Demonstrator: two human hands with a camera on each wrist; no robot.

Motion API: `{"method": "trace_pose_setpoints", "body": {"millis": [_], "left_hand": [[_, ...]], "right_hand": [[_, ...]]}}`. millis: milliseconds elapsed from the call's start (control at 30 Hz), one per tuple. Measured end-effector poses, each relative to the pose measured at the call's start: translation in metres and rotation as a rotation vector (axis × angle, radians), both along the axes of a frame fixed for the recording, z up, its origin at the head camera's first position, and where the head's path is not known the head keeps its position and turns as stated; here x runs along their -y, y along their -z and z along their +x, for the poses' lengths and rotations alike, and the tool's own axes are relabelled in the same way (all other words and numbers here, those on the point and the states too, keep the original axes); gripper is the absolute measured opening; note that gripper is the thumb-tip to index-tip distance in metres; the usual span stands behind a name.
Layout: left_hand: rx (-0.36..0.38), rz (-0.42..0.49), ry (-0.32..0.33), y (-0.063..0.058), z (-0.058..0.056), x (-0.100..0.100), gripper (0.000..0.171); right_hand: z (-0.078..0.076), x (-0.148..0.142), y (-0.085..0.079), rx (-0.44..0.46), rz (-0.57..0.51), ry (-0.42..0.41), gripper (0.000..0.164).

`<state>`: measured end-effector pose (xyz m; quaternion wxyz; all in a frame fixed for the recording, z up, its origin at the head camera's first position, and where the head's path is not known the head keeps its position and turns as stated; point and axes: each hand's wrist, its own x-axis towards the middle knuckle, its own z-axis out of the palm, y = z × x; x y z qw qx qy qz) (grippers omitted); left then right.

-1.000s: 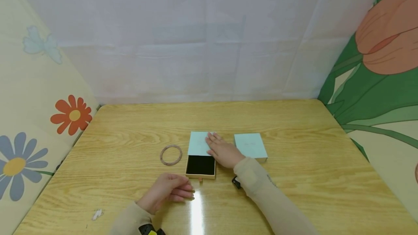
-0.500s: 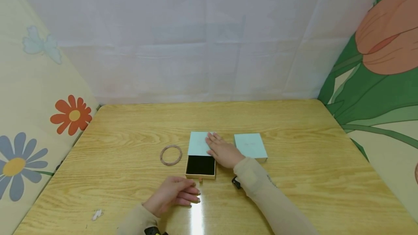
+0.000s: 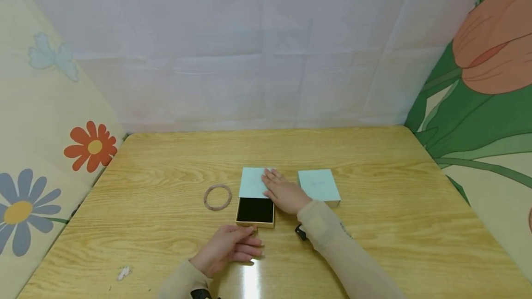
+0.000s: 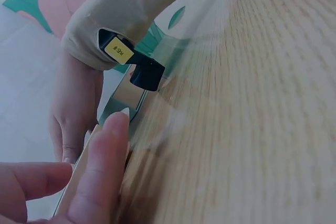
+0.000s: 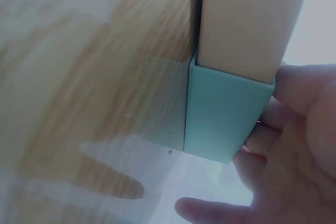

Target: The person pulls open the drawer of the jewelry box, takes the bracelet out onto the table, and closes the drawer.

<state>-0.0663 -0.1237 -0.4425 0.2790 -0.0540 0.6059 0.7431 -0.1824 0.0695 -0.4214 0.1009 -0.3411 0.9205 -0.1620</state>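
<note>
Steadying the pale blue sleeve [image 3: 252,182]: right hand [image 3: 287,194] rests across its right side, fingers extended on top, not wrapped round it. Sleeve lies flat on the desk [image 3: 166,174]. Drawer [image 3: 266,225] sticks out of its near side, black lining [image 3: 255,210] showing, small tab [image 3: 255,229] on its front. Left hand [image 3: 228,247] is right at the tab: thumb and index apart in the left wrist view, other fingers relaxed, no pinch. Can't tell if the thumb tip touches the tab.

Doing it well, my read: pinch the tab squarely before loading it, force level and in line with the drawer. Side load would probably bind it. Go light with the right hand: too hard may press the sleeve onto the drawer, too soft lets the whole thing skate.

Around it: brownish ring [image 3: 218,209] lies left of the sleeve, apart. Second box [image 3: 319,186] just right of the right hand. White scrap [image 3: 123,272] near left, well apart.
</note>
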Motion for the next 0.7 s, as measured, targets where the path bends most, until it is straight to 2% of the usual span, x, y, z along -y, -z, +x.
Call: {"method": "trace_pose_setpoints", "body": {"millis": [267, 700], "left_hand": [[0.057, 0.058, -0.025, 0.004, -0.003, -0.007, 0.025], [0.059, 0.067, -0.028, 0.005, -0.005, -0.013, 0.025]], "right_hand": [[-0.001, 0.000, 0.001, -0.009, -0.009, 0.006, 0.051], [0.000, 0.001, 0.000, -0.004, -0.004, -0.002, 0.051]]}}
